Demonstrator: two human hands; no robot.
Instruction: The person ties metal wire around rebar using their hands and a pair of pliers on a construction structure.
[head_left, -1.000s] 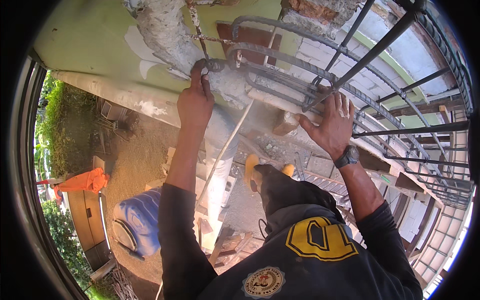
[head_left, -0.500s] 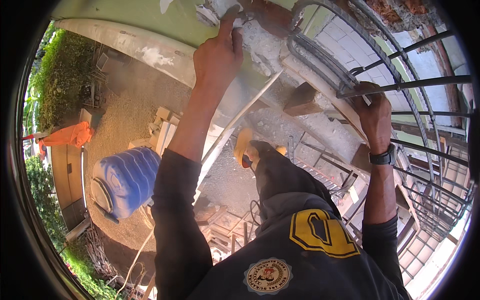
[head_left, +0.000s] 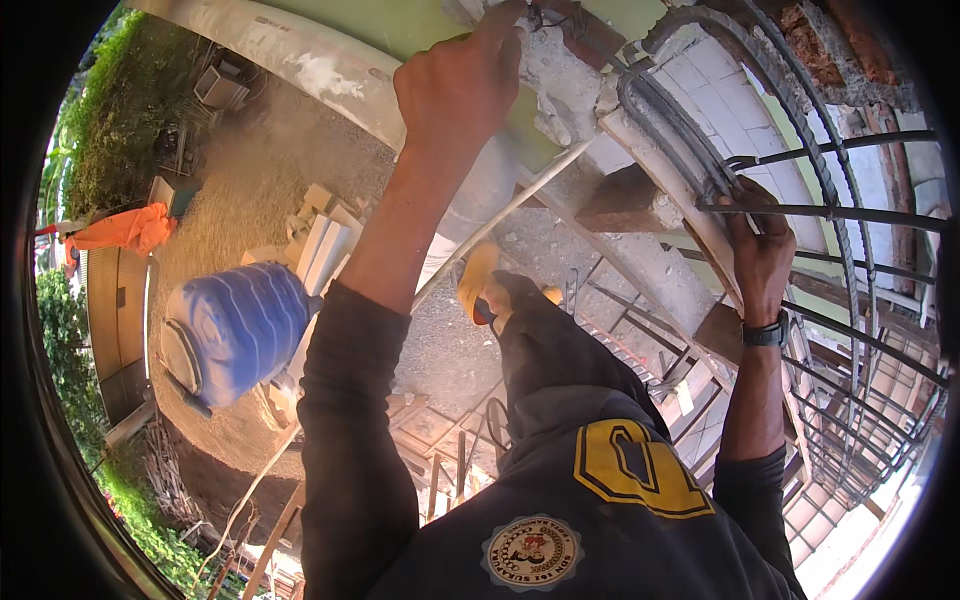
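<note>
- Rebar cage (head_left: 850, 213): right of the broken concrete (head_left: 562, 85). Dark grey steel, ribbed on the thicker curved bars; thinner straight bars cross them, leaving open squares.
- Orientation: long axis runs from beside the broken concrete away to the lower right, appearing bowed. Rounded, U-bent bar ends point toward the broken concrete.
- Right hand (head_left: 763, 262): right of and below the broken concrete, at the near bars of the cage. Fingers curled, pinching at the bar ends; dark watch (head_left: 765, 334) on wrist.
- Left hand (head_left: 455, 90): just left of the broken concrete, index extended to its upper edge, other fingers folded. Cannot tell whether they pinch anything.
- Wooden block (head_left: 625, 200): below and slightly right of the broken concrete.
- Thin pale pole (head_left: 500, 224): slants down-left from below the broken concrete.
- Blue drum (head_left: 240, 325): well apart, below and left of the broken concrete.
- Orange cloth (head_left: 125, 230): farther left of the broken concrete.
</note>
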